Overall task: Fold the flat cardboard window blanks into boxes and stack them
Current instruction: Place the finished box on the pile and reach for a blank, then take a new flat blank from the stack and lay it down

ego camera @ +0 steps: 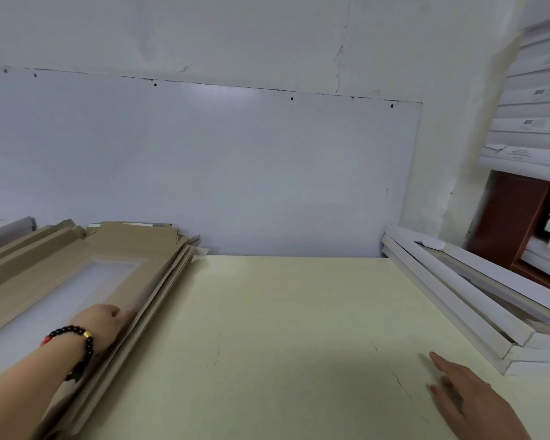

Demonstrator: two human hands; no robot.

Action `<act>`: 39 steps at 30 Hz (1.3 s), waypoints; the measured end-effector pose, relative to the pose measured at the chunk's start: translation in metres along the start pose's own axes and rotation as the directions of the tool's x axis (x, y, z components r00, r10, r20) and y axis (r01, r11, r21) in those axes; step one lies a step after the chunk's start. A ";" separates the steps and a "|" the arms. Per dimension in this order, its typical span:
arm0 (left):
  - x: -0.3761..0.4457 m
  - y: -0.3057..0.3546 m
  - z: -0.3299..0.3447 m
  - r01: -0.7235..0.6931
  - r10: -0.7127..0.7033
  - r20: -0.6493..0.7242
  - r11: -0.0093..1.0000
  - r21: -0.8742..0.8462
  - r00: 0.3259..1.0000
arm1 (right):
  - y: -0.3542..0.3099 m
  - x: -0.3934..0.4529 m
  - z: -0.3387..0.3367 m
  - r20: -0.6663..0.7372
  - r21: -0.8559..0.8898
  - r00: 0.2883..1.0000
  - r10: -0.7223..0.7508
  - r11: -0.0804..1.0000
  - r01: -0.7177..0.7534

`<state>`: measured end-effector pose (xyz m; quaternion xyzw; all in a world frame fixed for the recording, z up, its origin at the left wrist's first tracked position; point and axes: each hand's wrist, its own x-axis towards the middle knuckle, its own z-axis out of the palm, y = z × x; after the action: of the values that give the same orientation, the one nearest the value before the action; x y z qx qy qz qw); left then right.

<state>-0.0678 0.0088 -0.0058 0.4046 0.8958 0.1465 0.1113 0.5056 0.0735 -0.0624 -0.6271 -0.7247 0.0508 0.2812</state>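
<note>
A pile of flat brown cardboard window blanks [121, 249] lies at the left of the pale yellow table [283, 328], each with a clear window in the middle. My left hand [104, 323], with a dark bead bracelet on the wrist, rests on the right edge of the top blank, its fingers tucked over that edge. My right hand [470, 395] hovers over bare tabletop at the lower right with fingers straight, holding nothing. A stack of folded white window boxes [477, 300] sits at the right, just beyond my right hand.
A white board [219, 173] leans on the wall behind the table. More white boxes [534, 103] are piled high at the upper right, above a red-brown box [515, 217]. A grey roll [10, 230] lies at the far left.
</note>
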 end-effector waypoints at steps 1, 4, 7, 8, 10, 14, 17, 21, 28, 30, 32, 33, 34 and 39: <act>0.001 0.000 -0.001 -0.001 0.002 -0.021 0.998 0.057 1.000 | 0.001 0.000 0.000 0.001 -0.004 1.000 -0.004 1.000 0.004; 0.003 -0.003 -0.002 0.002 0.002 -0.026 0.985 0.171 1.000 | 0.001 0.001 0.000 0.003 -0.015 1.000 -0.007 1.000 0.007; 0.004 -0.003 -0.003 -0.006 -0.007 0.046 0.961 0.277 0.999 | 0.003 0.002 0.002 0.003 -0.013 1.000 -0.004 1.000 0.004; 0.005 -0.002 -0.004 -0.008 -0.010 0.060 0.955 0.297 0.998 | 0.003 0.002 0.003 0.003 -0.012 1.000 -0.001 1.000 0.001; 0.007 0.003 -0.010 -0.018 0.004 0.043 0.947 0.322 0.999 | 0.004 0.002 0.003 0.000 -0.015 1.000 -0.003 1.000 0.003; 0.008 0.024 -0.033 -0.018 0.065 -0.094 0.899 0.437 0.993 | 0.007 0.003 0.005 -0.015 -0.016 1.000 -0.002 1.000 0.002; 0.007 0.036 -0.044 0.035 0.033 -0.124 0.858 0.513 0.992 | 0.008 0.003 0.006 -0.007 -0.020 1.000 0.005 1.000 -0.005; -0.001 0.023 -0.029 0.045 -0.033 -0.032 0.853 0.520 0.999 | 0.007 0.002 0.005 -0.014 -0.001 1.000 0.019 1.000 -0.019; -0.002 0.028 -0.041 0.065 -0.048 -0.048 0.876 0.477 0.998 | 0.005 0.001 0.002 -0.006 0.004 1.000 0.011 1.000 -0.011; -0.003 0.041 -0.058 0.042 -0.019 -0.051 0.865 0.501 0.999 | 0.004 0.001 0.003 0.000 0.009 1.000 0.011 1.000 -0.011; -0.006 0.056 -0.082 0.024 0.024 -0.077 0.829 0.558 0.997 | 0.004 0.001 0.003 -0.006 0.014 1.000 0.009 1.000 -0.009; -0.009 0.064 -0.096 0.028 0.044 -0.107 0.803 0.595 0.993 | 0.004 0.001 0.003 -0.011 0.014 1.000 0.008 1.000 -0.008; -0.013 0.072 -0.110 0.039 0.059 -0.132 0.773 0.633 0.989 | 0.004 0.001 0.002 -0.011 0.012 1.000 0.008 1.000 -0.008; -0.033 0.113 -0.157 0.012 0.147 -0.201 0.779 0.627 0.969 | 0.004 0.001 0.003 -0.013 0.000 1.000 0.008 1.000 -0.008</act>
<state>-0.0181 0.0284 0.1828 0.4300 0.8852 -0.1062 -0.1422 0.5075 0.0764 -0.0666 -0.6301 -0.7204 0.0480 0.2858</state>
